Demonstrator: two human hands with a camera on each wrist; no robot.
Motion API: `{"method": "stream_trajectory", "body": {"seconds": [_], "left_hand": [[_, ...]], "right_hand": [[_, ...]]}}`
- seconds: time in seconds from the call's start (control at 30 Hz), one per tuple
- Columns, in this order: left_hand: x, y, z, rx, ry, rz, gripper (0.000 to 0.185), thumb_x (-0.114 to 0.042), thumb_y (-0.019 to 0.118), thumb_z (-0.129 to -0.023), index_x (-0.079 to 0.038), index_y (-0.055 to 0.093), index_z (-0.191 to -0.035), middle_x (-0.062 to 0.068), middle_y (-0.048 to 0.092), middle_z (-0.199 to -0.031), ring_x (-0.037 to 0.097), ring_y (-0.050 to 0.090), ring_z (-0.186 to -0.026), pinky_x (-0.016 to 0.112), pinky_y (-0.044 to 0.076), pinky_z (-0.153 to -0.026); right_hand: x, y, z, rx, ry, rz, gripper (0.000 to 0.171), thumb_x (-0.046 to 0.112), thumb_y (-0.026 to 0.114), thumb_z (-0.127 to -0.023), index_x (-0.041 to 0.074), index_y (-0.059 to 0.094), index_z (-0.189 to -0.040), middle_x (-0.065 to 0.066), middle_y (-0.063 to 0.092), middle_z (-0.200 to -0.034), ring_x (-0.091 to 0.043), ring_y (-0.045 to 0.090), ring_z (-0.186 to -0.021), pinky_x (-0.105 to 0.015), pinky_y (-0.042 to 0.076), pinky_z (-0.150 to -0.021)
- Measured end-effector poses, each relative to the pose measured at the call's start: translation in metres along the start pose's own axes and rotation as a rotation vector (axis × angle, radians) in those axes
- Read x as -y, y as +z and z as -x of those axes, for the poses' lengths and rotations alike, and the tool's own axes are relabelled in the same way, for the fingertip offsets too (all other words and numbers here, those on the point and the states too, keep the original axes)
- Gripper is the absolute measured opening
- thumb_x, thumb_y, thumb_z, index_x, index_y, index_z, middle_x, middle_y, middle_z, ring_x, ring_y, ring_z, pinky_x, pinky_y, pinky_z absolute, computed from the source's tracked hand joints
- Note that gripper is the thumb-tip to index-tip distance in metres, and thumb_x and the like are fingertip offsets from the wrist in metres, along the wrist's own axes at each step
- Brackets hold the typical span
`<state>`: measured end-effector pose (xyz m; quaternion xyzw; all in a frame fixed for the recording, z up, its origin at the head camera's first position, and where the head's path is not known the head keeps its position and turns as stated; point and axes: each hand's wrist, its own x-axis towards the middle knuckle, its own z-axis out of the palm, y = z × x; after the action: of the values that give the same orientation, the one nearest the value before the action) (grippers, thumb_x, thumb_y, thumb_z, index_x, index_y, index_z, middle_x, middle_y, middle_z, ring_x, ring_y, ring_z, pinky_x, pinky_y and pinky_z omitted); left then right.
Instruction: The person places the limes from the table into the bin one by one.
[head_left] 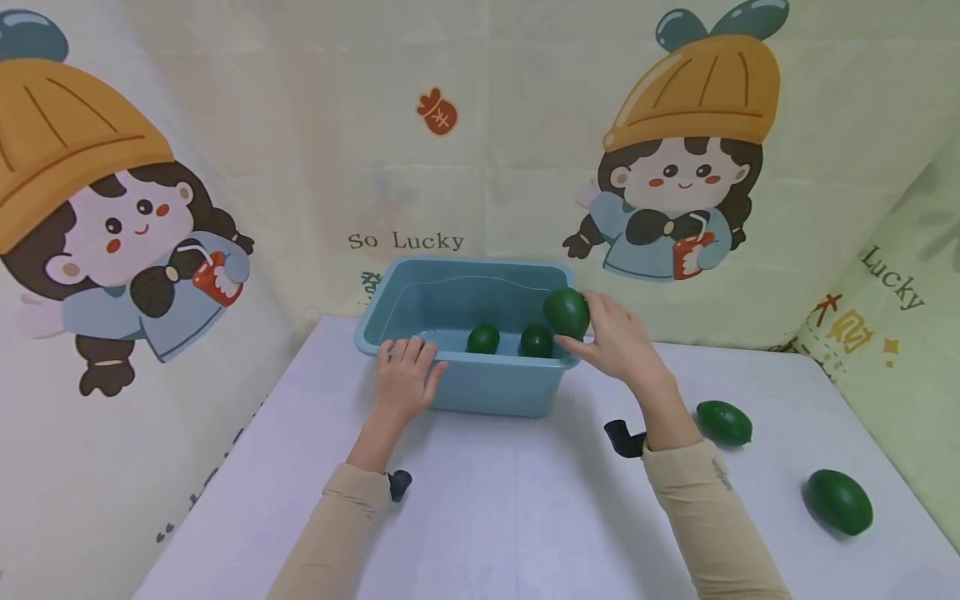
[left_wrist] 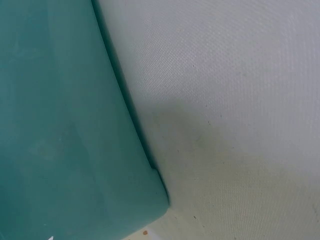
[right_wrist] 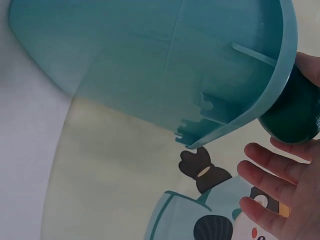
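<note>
A blue plastic tub (head_left: 480, 392) stands on the white table, with two dark green fruits (head_left: 483, 338) (head_left: 536, 340) lying inside it. My right hand (head_left: 611, 337) grips a third green fruit (head_left: 566, 312) just above the tub's right front corner. In the right wrist view that held fruit (right_wrist: 292, 112) shows behind the tub rim (right_wrist: 280, 80), with my fingers (right_wrist: 267, 167) below it. My left hand (head_left: 405, 375) rests on the tub's front rim near its left corner, fingers over the edge. The left wrist view shows only the tub wall (left_wrist: 60, 130) and the table (left_wrist: 225, 100).
Two more green fruits (head_left: 723, 422) (head_left: 840, 500) lie on the table to the right of my right arm. A cartoon-printed cloth backdrop (head_left: 465, 167) rises close behind the tub and along both sides. The table's front edge is out of view.
</note>
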<state>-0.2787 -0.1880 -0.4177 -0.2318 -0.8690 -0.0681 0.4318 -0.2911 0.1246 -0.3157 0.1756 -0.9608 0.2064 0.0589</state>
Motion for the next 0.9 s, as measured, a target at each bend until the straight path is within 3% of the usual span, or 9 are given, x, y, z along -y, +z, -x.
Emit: {"method": "stream_trajectory", "body": {"seconds": [0.6,0.9], "left_hand": [[0.000,-0.002,-0.002,0.028,-0.010,0.003,0.046,-0.042,0.021,-0.099,-0.007,0.051,-0.097,0.010,0.046,-0.089,0.028,0.042,-0.083,0.048,0.029,-0.084],[0.000,-0.001,0.000,0.027,-0.010,-0.013,0.047,-0.043,0.021,-0.099,-0.007,0.051,-0.097,0.010,0.046,-0.089,0.027,0.043,-0.084,0.048,0.030,-0.084]], "right_hand": [[0.019,0.004,-0.018,0.046,-0.051,0.041,0.080,0.047,0.060,-0.083,-0.001,0.027,-0.138,-0.021,0.035,-0.138,-0.036,0.033,-0.124,-0.056,0.024,-0.101],[0.025,0.011,-0.026,0.062,-0.079,0.064,0.078,0.049,0.059,-0.083,-0.001,0.029,-0.136,-0.020,0.039,-0.133,-0.034,0.038,-0.120,-0.054,0.028,-0.099]]}}
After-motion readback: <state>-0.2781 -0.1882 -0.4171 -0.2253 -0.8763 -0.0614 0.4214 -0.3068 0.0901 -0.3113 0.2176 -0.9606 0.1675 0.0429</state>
